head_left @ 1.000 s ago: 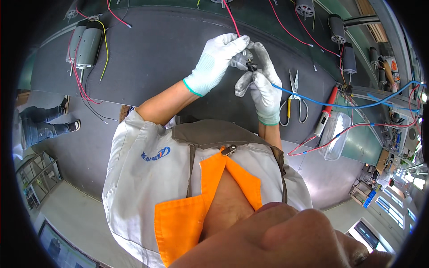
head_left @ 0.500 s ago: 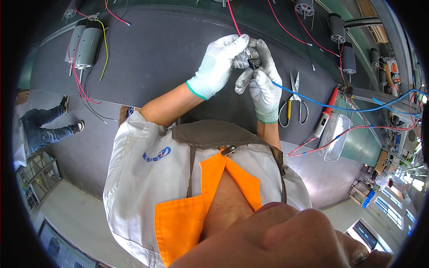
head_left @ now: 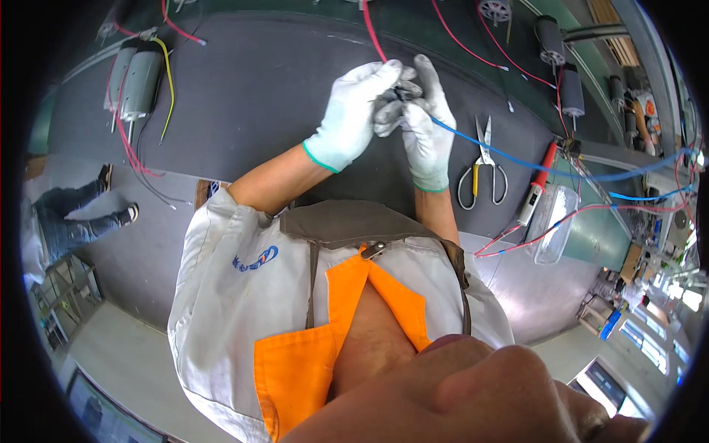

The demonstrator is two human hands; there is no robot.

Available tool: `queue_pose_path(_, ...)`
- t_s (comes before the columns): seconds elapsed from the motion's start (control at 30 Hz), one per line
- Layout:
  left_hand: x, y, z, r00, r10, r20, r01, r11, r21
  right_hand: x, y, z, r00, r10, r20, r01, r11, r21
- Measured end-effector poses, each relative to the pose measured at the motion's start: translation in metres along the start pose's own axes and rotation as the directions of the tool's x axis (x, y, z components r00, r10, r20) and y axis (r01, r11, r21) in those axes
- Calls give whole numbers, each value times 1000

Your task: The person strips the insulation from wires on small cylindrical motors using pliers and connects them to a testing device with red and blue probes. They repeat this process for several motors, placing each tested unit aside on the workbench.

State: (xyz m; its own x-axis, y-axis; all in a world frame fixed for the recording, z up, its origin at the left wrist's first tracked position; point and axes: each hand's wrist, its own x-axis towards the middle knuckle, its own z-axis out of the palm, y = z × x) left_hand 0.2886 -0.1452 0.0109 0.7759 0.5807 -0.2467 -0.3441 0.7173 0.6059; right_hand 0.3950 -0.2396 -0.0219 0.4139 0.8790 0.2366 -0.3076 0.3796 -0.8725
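Note:
My left hand (head_left: 353, 103), in a white glove with a green cuff, is closed in a pinch on the end of a red wire (head_left: 374, 35) that comes down from the far side. My right hand (head_left: 428, 144), gloved too, is closed with fingertips meeting the left hand's. Between them shows a small dark part (head_left: 404, 94), mostly hidden by the fingers; its kind cannot be made out. A blue cord (head_left: 517, 157) runs from my right hand to the right edge. Scissors (head_left: 484, 159) with one yellow-wrapped handle lie open right of that hand.
On the dark workbench (head_left: 236, 96), grey cylindrical motors (head_left: 142, 81) with wires stand at the left. More motors (head_left: 550, 40) are at the far right. A red-and-white pen-shaped tool (head_left: 538, 184) lies beside a clear plastic tray (head_left: 554, 229). Another person's legs (head_left: 81, 203) show at left.
Both hands have shifted slightly left and drawn closer together. The dark part is now more covered by the fingers. The view has moved a little.

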Motion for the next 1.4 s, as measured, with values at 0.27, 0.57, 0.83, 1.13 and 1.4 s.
queue_pose_path(0.27, 24, -8, -45, 981, 179, 73, -177, 984, -32, -17, -66, -82, 987, -139, 74, 114, 303, -946)
queue_pose_path(0.57, 24, 17, -75, 970, 208, 125, -194, 974, -113, -147, -115, -233, 668, -445, -597, -696, -90, -712)
queue_pose_path(0.83, 17, 16, -68, 973, 200, 111, -181, 970, -162, 14, -76, -113, 940, 188, -283, -319, 777, -542)
queue_pose_path(1.13, 17, 20, -74, 973, 213, 87, -198, 969, -149, 115, -17, -108, 973, 223, 53, -84, 560, -824)
queue_pose_path(1.4, 29, 16, -67, 976, 166, 137, -147, 979, -140, 54, -63, -91, 995, -37, -94, -78, 315, -946)
